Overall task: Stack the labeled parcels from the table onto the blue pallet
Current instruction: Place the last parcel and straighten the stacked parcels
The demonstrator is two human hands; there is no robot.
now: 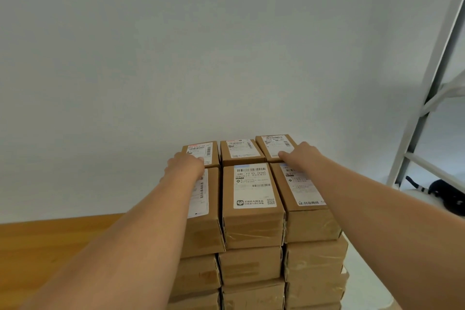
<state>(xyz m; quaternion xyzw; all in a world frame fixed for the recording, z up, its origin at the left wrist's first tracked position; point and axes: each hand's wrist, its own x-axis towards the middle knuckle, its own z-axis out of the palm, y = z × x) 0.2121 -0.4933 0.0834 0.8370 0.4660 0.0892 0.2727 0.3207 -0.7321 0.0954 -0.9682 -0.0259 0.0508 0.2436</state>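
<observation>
Stack of parcels [253,209] dead ahead, several tiers high, top tier in two rows of three, long axes running away from the body. Pallet hidden under the stack; table not clearly told apart in this view.

Left hand [185,165] laid on the seam between the far-left parcel [201,152] and the near-left one, fingers fairly straight, pressing or resting, not curled round anything. Right hand [300,153] flat on the far-right parcel [275,146], thumb out toward the middle, fingers over the outer edge; whether hooked over that edge cannot be told. No parcel lifted.

Likely squaring the back row. Key relation: far-right parcel skewed, its near end swung inward toward the far-middle parcel [241,150], directly under the right palm. Left-hand parcel looks square, just beyond the fingertips. Right hand therefore the one placed to turn that parcel back in line, left hand bracing the opposite side.

Wood floor [50,246] left of the left forearm; white rack [425,98] beyond the right arm.
</observation>
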